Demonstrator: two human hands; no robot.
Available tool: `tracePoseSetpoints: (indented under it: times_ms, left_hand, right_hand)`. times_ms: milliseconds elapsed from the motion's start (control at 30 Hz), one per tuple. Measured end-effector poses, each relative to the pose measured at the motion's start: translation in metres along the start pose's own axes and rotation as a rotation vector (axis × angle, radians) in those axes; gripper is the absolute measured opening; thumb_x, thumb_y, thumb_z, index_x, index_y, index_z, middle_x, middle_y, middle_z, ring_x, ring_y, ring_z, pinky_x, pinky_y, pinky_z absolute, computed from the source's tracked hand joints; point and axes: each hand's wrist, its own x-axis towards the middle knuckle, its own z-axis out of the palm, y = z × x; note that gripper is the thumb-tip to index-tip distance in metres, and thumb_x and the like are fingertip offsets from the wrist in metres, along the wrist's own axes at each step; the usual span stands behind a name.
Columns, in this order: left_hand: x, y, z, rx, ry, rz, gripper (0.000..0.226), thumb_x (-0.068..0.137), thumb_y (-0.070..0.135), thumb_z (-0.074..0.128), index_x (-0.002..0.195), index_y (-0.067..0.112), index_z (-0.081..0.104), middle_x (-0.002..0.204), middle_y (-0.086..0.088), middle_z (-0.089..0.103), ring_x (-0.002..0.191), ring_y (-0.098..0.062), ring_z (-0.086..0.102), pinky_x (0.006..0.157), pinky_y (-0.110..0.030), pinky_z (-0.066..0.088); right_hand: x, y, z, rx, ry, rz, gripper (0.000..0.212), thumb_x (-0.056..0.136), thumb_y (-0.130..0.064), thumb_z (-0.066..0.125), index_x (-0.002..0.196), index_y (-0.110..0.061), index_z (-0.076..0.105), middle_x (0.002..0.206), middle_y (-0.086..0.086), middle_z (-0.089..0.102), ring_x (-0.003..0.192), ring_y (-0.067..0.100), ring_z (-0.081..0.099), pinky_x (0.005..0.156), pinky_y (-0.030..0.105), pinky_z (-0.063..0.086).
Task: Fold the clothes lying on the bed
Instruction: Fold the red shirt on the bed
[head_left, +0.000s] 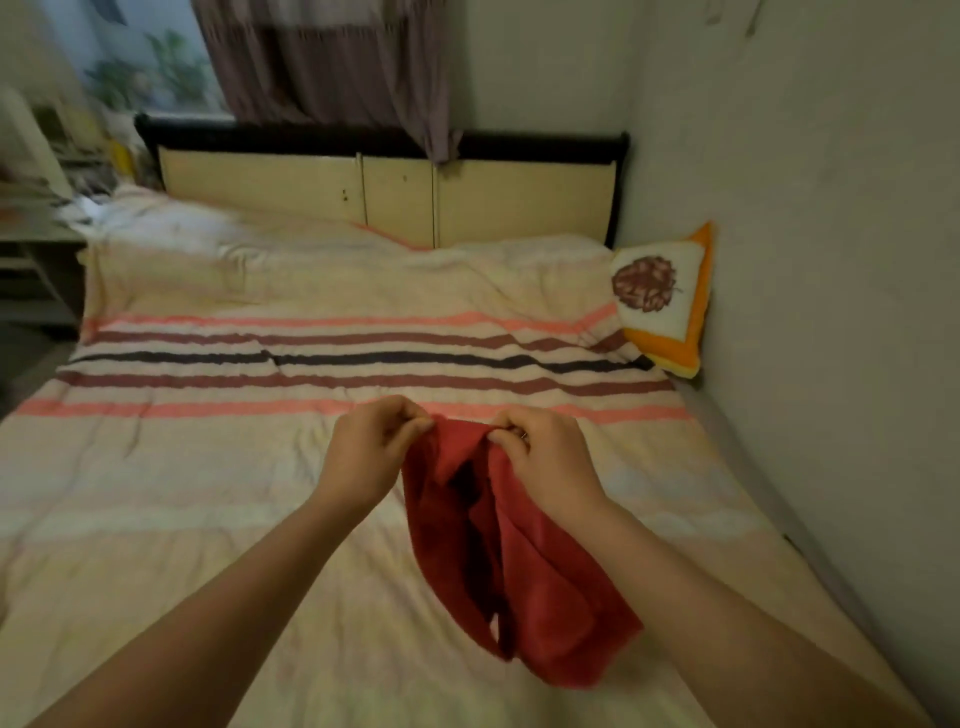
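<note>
A red garment (524, 571) hangs in front of me above the bed (208, 519), bunched and drooping toward the lower right. My left hand (371, 452) pinches its top edge on the left side. My right hand (545, 457) pinches the top edge a short way to the right, fingers curled into the cloth. Both hands are close together over the middle of the striped cream cover. The garment's shape is hidden in its folds.
A white and orange cushion (665, 301) leans at the bed's far right against the wall (831, 260). The headboard (384, 192) stands at the back under a curtain (332, 67). A cluttered shelf (47, 208) stands beyond the bed's left side.
</note>
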Motion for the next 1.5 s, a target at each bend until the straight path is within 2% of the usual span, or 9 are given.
tracePoseSetpoints:
  times_ms: [67,167,467,633,767,1000,1233,1333,1500]
  left_hand:
    - [-0.017,0.038,-0.027,-0.038,0.017,0.013,0.014,0.088,0.013,0.063,0.074,0.015,0.066,0.068,0.007,0.066,0.068,-0.002,0.061,0.059,-0.008,0.042]
    - [-0.045,0.09,-0.064,-0.066,0.044,0.03,0.014,0.086,0.014,0.065,0.073,0.018,0.066,0.067,0.006,0.067,0.066,-0.004,0.061,0.061,-0.016,0.044]
    - [-0.1,0.205,-0.156,-0.199,0.068,0.087,0.017,0.09,0.017,0.06,0.075,0.015,0.065,0.067,-0.003,0.066,0.065,-0.018,0.062,0.066,-0.042,0.052]
    - [-0.134,0.242,-0.198,-0.235,0.06,0.122,0.016,0.091,0.02,0.058,0.081,0.012,0.068,0.076,-0.013,0.069,0.076,-0.03,0.067,0.075,-0.048,0.056]
    - [-0.155,0.257,-0.224,-0.276,0.043,0.107,0.015,0.091,0.016,0.057,0.081,0.011,0.067,0.078,-0.012,0.068,0.08,-0.028,0.066,0.081,-0.044,0.053]
    - [-0.181,0.254,-0.271,-0.315,0.012,0.128,0.018,0.089,0.01,0.06,0.073,0.014,0.066,0.063,0.0,0.064,0.063,-0.011,0.059,0.065,-0.025,0.05]
    - [-0.207,0.238,-0.301,-0.311,-0.003,0.146,0.009,0.088,0.011,0.06,0.082,0.009,0.068,0.079,-0.013,0.069,0.077,-0.022,0.065,0.077,-0.033,0.054]
    - [-0.212,0.233,-0.302,-0.308,0.009,0.15,0.008,0.086,0.008,0.062,0.087,0.006,0.07,0.084,-0.014,0.071,0.08,-0.023,0.068,0.078,-0.037,0.055]
    - [-0.222,0.239,-0.284,-0.324,-0.014,0.159,0.01,0.086,0.004,0.062,0.085,0.01,0.069,0.077,-0.004,0.07,0.07,-0.01,0.067,0.069,-0.023,0.056]
  right_hand:
    - [-0.01,-0.035,-0.037,-0.021,-0.006,-0.026,0.01,0.085,-0.019,0.064,0.08,-0.012,0.068,0.073,-0.003,0.066,0.07,0.01,0.058,0.064,0.022,0.043]
    - [-0.03,-0.085,-0.087,-0.021,-0.01,-0.054,0.009,0.085,-0.018,0.065,0.087,-0.013,0.072,0.082,-0.003,0.07,0.074,0.007,0.059,0.068,0.016,0.042]
    - [-0.09,-0.2,-0.184,0.067,0.109,-0.114,0.01,0.084,-0.02,0.067,0.084,-0.011,0.072,0.063,-0.018,0.055,0.058,-0.002,0.05,0.057,0.009,0.035]
    - [-0.14,-0.238,-0.196,0.245,0.126,-0.078,0.01,0.078,-0.024,0.074,0.085,-0.018,0.072,0.079,-0.01,0.068,0.075,-0.006,0.059,0.064,0.007,0.043]
    - [-0.173,-0.251,-0.185,0.203,0.117,-0.039,0.017,0.077,-0.027,0.074,0.091,-0.017,0.072,0.084,-0.009,0.069,0.081,-0.002,0.06,0.068,0.008,0.043]
    - [-0.182,-0.3,-0.205,0.012,0.264,-0.138,0.014,0.088,-0.017,0.061,0.077,-0.009,0.061,0.069,0.0,0.061,0.064,0.008,0.053,0.061,0.017,0.039]
    - [-0.167,-0.358,-0.237,-0.149,0.226,-0.282,0.012,0.087,-0.018,0.062,0.088,-0.009,0.07,0.084,0.007,0.07,0.08,0.019,0.06,0.075,0.033,0.044]
    - [-0.165,-0.37,-0.246,-0.209,0.196,-0.31,0.013,0.087,-0.02,0.062,0.088,-0.011,0.07,0.085,0.008,0.07,0.08,0.02,0.06,0.074,0.031,0.042]
    - [-0.168,-0.375,-0.26,-0.216,0.201,-0.323,0.011,0.086,-0.018,0.063,0.089,-0.011,0.071,0.083,0.006,0.068,0.076,0.011,0.053,0.07,0.025,0.036]
